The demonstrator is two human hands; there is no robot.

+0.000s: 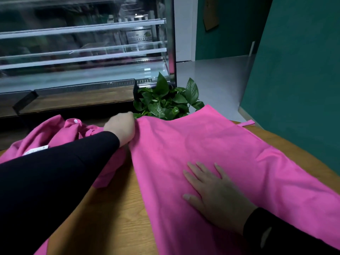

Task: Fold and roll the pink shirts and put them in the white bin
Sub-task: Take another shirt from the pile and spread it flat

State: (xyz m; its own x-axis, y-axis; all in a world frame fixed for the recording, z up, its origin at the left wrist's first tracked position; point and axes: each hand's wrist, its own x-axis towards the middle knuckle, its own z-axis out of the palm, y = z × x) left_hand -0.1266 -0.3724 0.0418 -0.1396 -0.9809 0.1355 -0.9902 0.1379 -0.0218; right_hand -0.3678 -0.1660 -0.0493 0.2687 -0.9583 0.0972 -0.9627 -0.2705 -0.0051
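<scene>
Taking the potted plant (166,100) at the back of the worktop (114,208) as the landmark: to its left and nearer the viewer lies a crumpled pink shirt (60,133), unfolded, its white label showing. The left hand (121,128) sits just in front-left of the plant, fingers curled and gripping the far left corner of the flat pink shirt (211,144). That shirt spreads smoothly in front and to the right of the plant, its far edge touching or overlapping the leaves. Its long axis runs from the plant's side diagonally toward the near right, where it passes out of view. The right hand (211,192) lies well in front of the plant, fingers spread, palm pressing flat on the cloth.

By my reading the task is at an early stage: 1 shirt is being laid out or given a first fold, 1 waits in a heap, nothing is rolled, and the white bin is not in view.
</scene>
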